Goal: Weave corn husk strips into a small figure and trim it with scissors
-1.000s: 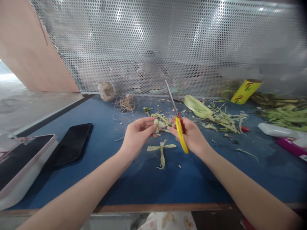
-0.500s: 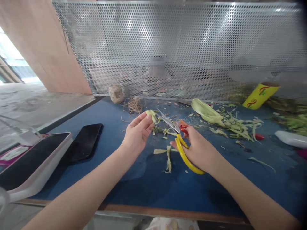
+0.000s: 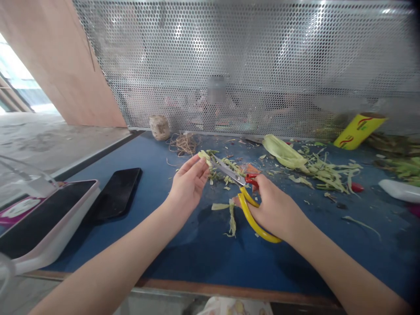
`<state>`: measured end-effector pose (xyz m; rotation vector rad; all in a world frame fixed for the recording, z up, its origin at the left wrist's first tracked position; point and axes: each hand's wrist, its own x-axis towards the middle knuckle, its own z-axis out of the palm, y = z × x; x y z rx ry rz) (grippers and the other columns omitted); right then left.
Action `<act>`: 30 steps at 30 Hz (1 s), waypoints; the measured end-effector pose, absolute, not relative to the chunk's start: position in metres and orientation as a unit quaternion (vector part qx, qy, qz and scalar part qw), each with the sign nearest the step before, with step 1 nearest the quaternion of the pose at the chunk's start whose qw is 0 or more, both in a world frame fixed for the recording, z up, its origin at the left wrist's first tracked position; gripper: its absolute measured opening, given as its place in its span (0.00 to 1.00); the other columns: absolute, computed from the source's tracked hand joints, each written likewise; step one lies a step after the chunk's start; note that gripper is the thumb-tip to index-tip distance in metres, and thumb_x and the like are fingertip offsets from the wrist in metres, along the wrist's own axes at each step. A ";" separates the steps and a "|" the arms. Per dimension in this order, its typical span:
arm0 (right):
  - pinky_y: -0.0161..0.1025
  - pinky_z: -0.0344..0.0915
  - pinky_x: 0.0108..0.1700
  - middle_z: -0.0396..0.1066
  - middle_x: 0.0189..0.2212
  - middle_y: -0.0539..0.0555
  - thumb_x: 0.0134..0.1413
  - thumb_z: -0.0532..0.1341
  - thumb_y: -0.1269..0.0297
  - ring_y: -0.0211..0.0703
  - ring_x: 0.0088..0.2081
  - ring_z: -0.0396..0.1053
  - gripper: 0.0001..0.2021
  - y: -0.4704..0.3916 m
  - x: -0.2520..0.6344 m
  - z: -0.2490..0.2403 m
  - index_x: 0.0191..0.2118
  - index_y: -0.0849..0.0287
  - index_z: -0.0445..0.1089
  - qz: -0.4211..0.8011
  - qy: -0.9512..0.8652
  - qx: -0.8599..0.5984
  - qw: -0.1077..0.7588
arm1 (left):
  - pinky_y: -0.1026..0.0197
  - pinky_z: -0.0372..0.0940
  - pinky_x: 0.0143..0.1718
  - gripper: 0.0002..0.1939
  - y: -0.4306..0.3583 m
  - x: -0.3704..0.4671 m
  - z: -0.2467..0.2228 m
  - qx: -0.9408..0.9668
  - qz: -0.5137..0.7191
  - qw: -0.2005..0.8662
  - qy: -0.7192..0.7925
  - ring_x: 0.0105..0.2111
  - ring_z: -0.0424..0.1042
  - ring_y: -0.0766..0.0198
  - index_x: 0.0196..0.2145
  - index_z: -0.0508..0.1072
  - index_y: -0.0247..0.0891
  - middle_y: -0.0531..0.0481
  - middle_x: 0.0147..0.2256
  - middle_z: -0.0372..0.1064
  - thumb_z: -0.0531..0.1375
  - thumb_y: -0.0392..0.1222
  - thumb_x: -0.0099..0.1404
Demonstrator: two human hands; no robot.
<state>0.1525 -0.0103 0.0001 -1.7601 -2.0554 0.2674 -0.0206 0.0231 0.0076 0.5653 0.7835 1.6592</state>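
Beyond scissors (image 3: 242,180), yellow tube (image 3: 355,134), print (image 3: 363,124) illegible

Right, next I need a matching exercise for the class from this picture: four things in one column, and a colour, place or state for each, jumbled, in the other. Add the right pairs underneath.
Things
1. Scissors
2. Phone
3. Twine
4. Tube

Descriptions
A. Brown, in a loose tangle
B. Yellow and tilted
C. In the right hand
D. Black, lying flat

Right pairs: 1-C, 2-D, 3-A, 4-B
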 end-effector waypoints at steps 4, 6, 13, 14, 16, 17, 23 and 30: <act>0.40 0.59 0.28 0.68 0.34 0.56 0.43 0.52 0.39 0.50 0.32 0.68 0.23 -0.010 0.152 -0.001 0.33 0.57 0.57 0.092 -0.735 -0.640 0.205 | 0.72 0.64 0.25 0.06 0.020 -0.018 0.009 0.257 0.709 0.567 0.331 0.22 0.69 0.74 0.26 0.72 0.35 0.54 0.23 0.72 0.62 0.27 0.50; 0.39 0.58 0.27 0.67 0.31 0.53 0.43 0.52 0.40 0.48 0.30 0.67 0.22 -0.009 0.152 0.000 0.31 0.56 0.57 0.095 -0.729 -0.647 0.202 | 0.72 0.64 0.25 0.06 0.018 -0.016 0.010 0.270 0.707 0.566 0.326 0.22 0.69 0.74 0.26 0.73 0.34 0.53 0.23 0.72 0.63 0.27 0.49; 0.36 0.56 0.25 0.66 0.28 0.51 0.44 0.52 0.41 0.43 0.26 0.66 0.21 -0.008 0.152 0.001 0.29 0.56 0.57 0.127 -0.730 -0.643 0.197 | 0.71 0.65 0.23 0.07 0.018 -0.011 0.002 0.283 0.695 0.580 0.316 0.21 0.69 0.73 0.27 0.72 0.32 0.52 0.22 0.72 0.64 0.27 0.47; 0.36 0.56 0.26 0.66 0.27 0.51 0.44 0.52 0.41 0.42 0.26 0.66 0.20 -0.008 0.151 0.001 0.29 0.56 0.57 0.130 -0.732 -0.640 0.196 | 0.71 0.65 0.23 0.07 0.018 -0.010 0.001 0.282 0.693 0.584 0.315 0.21 0.69 0.72 0.27 0.71 0.32 0.52 0.22 0.71 0.63 0.27 0.47; 0.36 0.55 0.26 0.67 0.26 0.50 0.45 0.52 0.42 0.42 0.26 0.66 0.20 -0.008 0.151 0.000 0.29 0.56 0.58 0.136 -0.736 -0.634 0.194 | 0.71 0.65 0.23 0.07 0.018 -0.010 -0.001 0.280 0.688 0.591 0.313 0.21 0.69 0.72 0.27 0.71 0.32 0.53 0.22 0.71 0.63 0.27 0.48; 0.36 0.55 0.26 0.67 0.26 0.50 0.45 0.52 0.43 0.43 0.26 0.66 0.19 -0.009 0.151 0.000 0.29 0.56 0.58 0.137 -0.736 -0.634 0.193 | 0.71 0.65 0.23 0.07 0.018 -0.009 -0.001 0.281 0.687 0.593 0.312 0.21 0.69 0.72 0.27 0.70 0.33 0.53 0.22 0.71 0.63 0.27 0.48; 0.35 0.53 0.25 0.67 0.25 0.50 0.45 0.52 0.42 0.42 0.25 0.65 0.20 -0.009 0.151 0.004 0.28 0.56 0.58 0.133 -0.731 -0.644 0.183 | 0.71 0.65 0.24 0.07 0.018 -0.009 0.001 0.287 0.687 0.597 0.299 0.21 0.69 0.72 0.29 0.70 0.33 0.52 0.22 0.71 0.61 0.26 0.50; 0.35 0.52 0.23 0.65 0.20 0.50 0.45 0.52 0.42 0.41 0.22 0.62 0.20 -0.010 0.151 0.006 0.25 0.56 0.59 0.132 -0.730 -0.649 0.167 | 0.72 0.65 0.24 0.10 0.016 -0.008 0.002 0.291 0.678 0.605 0.300 0.22 0.69 0.73 0.32 0.71 0.33 0.52 0.24 0.71 0.61 0.26 0.50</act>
